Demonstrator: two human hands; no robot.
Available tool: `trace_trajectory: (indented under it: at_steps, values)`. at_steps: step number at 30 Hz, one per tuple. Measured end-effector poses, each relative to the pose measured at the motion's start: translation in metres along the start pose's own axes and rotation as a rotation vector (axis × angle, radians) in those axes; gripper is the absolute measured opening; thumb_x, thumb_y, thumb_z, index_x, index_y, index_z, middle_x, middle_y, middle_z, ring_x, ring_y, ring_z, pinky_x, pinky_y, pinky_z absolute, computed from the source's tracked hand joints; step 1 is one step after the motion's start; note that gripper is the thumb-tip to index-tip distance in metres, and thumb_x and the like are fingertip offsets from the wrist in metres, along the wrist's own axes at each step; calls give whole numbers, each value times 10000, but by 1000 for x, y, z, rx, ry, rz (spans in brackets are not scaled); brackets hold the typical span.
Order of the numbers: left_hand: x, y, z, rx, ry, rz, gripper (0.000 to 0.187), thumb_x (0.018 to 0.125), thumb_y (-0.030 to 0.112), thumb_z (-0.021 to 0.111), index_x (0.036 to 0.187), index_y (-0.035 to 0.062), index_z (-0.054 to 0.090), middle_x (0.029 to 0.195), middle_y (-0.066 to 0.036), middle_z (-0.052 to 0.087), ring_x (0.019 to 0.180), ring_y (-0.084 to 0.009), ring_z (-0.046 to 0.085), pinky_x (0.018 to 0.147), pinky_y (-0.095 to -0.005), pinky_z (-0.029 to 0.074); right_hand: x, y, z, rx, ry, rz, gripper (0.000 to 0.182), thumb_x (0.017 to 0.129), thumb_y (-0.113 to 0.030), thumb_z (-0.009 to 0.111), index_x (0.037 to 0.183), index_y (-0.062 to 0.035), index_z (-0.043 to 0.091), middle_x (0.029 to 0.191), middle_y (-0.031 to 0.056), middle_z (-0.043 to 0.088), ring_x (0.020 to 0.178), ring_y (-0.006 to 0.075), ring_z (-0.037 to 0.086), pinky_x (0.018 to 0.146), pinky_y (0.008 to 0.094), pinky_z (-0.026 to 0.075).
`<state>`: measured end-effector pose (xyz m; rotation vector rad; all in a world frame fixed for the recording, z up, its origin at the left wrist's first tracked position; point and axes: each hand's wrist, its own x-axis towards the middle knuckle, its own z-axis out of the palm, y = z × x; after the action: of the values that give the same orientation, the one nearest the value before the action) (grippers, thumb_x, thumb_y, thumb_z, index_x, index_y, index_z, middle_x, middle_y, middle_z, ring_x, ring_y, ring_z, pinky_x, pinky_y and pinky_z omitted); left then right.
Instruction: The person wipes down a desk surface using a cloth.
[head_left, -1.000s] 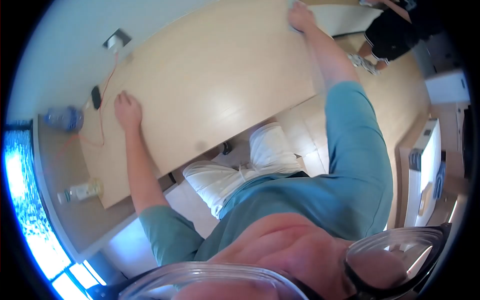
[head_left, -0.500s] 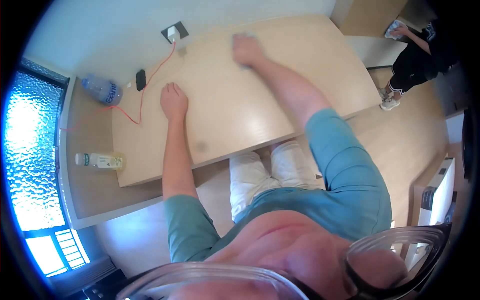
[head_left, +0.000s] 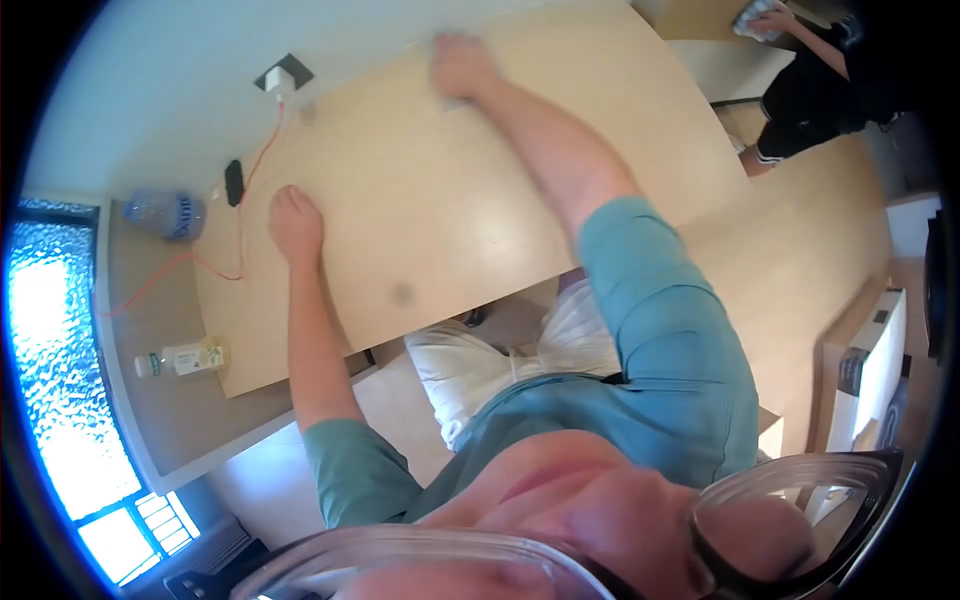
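My left hand (head_left: 297, 222) rests on the pale wooden table (head_left: 400, 200), its fingers curled in and nothing showing in them. Just left of it lie a black object (head_left: 234, 183) and a red cable (head_left: 240, 240), which runs from a white plug (head_left: 280, 82) in the wall socket. At the table's back edge, by the wall, my right hand (head_left: 462, 68) is closed and blurred by motion. A thin greyish edge shows beneath it; I cannot make out what it is.
A large clear bottle (head_left: 165, 215) lies at the left, and a smaller bottle with a white cap (head_left: 185, 359) lies nearer the front. A person in black (head_left: 825, 85) stands at the upper right, a whitish cloth (head_left: 757, 20) in one hand. White boxes (head_left: 868, 365) are at the right.
The whole view has shifted, with the table and bottles now further left. My right hand has slid closer to the wall along the tabletop. My left hand stays beside the cable.
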<state>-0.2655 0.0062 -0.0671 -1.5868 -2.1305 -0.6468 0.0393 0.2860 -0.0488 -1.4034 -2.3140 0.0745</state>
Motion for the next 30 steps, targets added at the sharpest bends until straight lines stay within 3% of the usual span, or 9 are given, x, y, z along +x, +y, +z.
trace_trajectory:
  at_steps: [3, 4, 5, 13, 16, 18, 24, 28, 30]
  values:
    - [6, 8, -8, -36, 2, -58, 302, 1062, 258, 468, 1087, 22, 656, 1080, -210, 682, 1023, -434, 631, 865, -535, 507, 0, 145, -25, -180, 105, 93, 530, 932, -273, 519, 1370, 16, 598, 1392, 221, 647, 1228, 352, 660, 1026, 511, 520]
    - [7, 4, -9, -24, -10, -77, 317, 1063, 272, 465, 1108, 25, 660, 1098, -202, 685, 1043, -430, 630, 877, -536, 507, -13, 178, -41, -255, -50, 208, 615, 1048, -280, 357, 1589, 13, 361, 1649, 234, 381, 1531, 354, 371, 1250, 523, 296]
    - [9, 4, -11, -22, -29, -97, 317, 1063, 272, 465, 1108, 25, 660, 1098, -202, 685, 1043, -430, 630, 877, -536, 507, -23, 202, -64, -259, -75, 197, 615, 1048, -280, 357, 1589, 13, 361, 1649, 234, 381, 1531, 354, 371, 1250, 523, 296]
    - [6, -22, -1, 27, -61, -134, 387, 1071, 337, 437, 1169, 51, 679, 1226, -158, 690, 1153, -378, 626, 966, -513, 492, -49, 286, -66, -316, -131, 341, 649, 1104, -384, 289, 1627, -1, 295, 1696, 220, 283, 1582, 378, 249, 1305, 465, 194]
    - [5, -22, 3, 24, -52, -145, 404, 1074, 354, 428, 1175, 59, 685, 1236, -150, 691, 1158, -372, 625, 973, -510, 488, -43, 222, -35, -260, -18, 141, 573, 1068, -283, 361, 1542, 33, 421, 1588, 276, 439, 1479, 420, 419, 1243, 495, 318]
    - [2, -24, 7, 37, -52, -150, 412, 1075, 362, 423, 1177, 64, 688, 1236, -145, 693, 1158, -368, 626, 975, -508, 487, -15, 191, 12, -160, -65, 18, 446, 972, -316, 489, 1214, -11, 707, 1206, 249, 727, 1155, 389, 689, 968, 514, 533]
    - [4, -27, 5, -42, -130, -139, 426, 1066, 333, 392, 1199, 59, 690, 1206, -162, 708, 1149, -385, 637, 999, -514, 478, -91, -144, 14, 113, 22, -340, 366, 922, -90, 465, 1226, 56, 605, 1188, 285, 658, 1079, 409, 655, 986, 509, 518]
    - [3, -30, 9, -91, -100, -142, 458, 1045, 303, 355, 1235, 51, 687, 1262, -188, 702, 1203, -408, 618, 1040, -512, 461, -144, -249, 73, 163, 206, -544, 490, 1047, -321, 416, 1340, -17, 664, 1504, 152, 592, 1353, 343, 579, 1123, 509, 441]
    - [2, -27, 5, -213, -118, -217, 469, 1039, 298, 346, 1246, 50, 685, 1285, -193, 696, 1224, -412, 608, 1050, -510, 457, -154, -257, 66, 262, 239, -454, 423, 997, -225, 476, 1347, -70, 657, 1533, 122, 567, 1401, 277, 537, 1143, 488, 404]
